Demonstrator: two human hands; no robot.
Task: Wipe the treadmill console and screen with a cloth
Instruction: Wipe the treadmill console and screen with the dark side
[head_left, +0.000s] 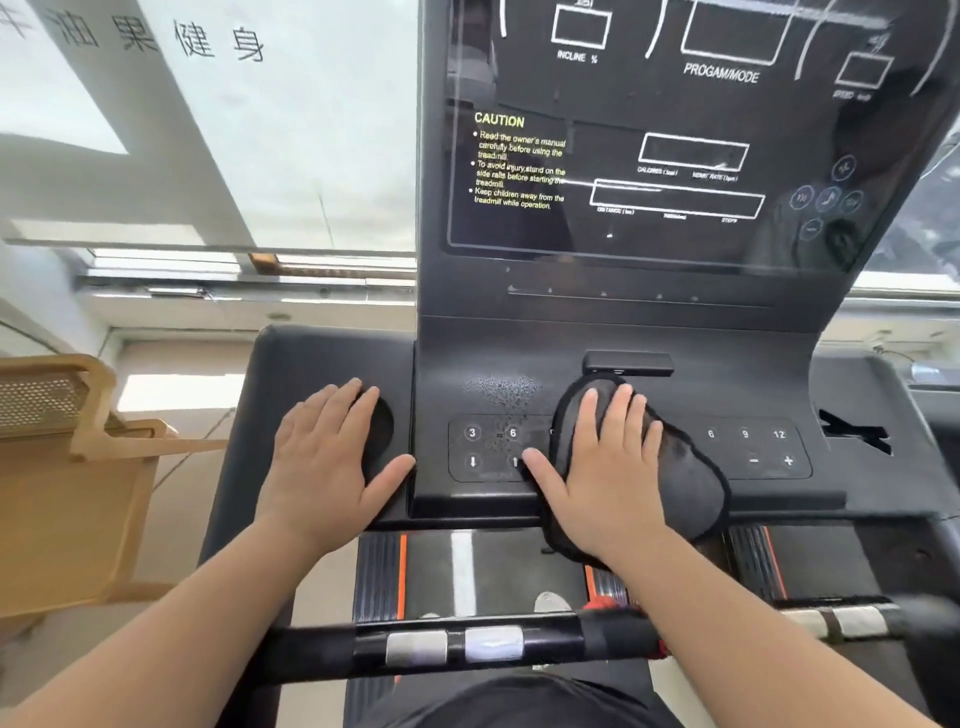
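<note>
A bright room with a large frosted window (208, 130) bearing dark characters filled the upper left of the frame, and a pale wooden frame (67, 493) stood at the left edge. The black treadmill console (727, 358) took up the centre and right, with its glossy screen (675, 119) rising across the upper right and a handlebar (322, 649) crossing the bottom. The dark cloth (685, 467) lay on the console's centre deck, right of middle, with its long axis running from upper left to lower right and its lower end hanging over the front edge. The right hand (608, 467) lay flat on it, fingers straight and slightly spread, pressing it down rather than gripping. The left hand (327, 457) rested flat and empty on the console's left wing, fingers straight, their tips at a round recess (382, 426). A patch of droplets (501, 389) sat just up and left of the cloth, between the 2 hands and above the left keypad (493, 447). The cloth-bearing right hand was the nearer one, so a short sweep leftward would likely reach the wet patch. The screen lay well above and looked not yet reached.
</note>
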